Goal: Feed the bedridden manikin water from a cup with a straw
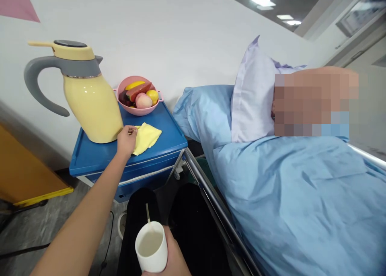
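My left hand [127, 139] reaches out over the blue bedside cabinet [99, 157], its fingers closed at the left edge of a yellow cloth [148, 138]. The cloth lies crumpled on the cabinet top. Just left of that hand stands a tall yellow thermos jug [92, 103] with a grey handle. Low in the view, above my lap, my right hand [175, 256] is wrapped round a white cup [153, 258]. A thin stick-like handle [147, 212] pokes up from the cup's far rim, and pale liquid seems to be inside.
Behind the cloth sits a pink bowl [137, 110] of fruit. To the right, a person [313, 99] lies in a bed under a blue quilt [289, 195], against a pale pillow [253, 103]. A metal bed rail [211, 203] runs beside my knees. A cable [110, 235] trails on the floor.
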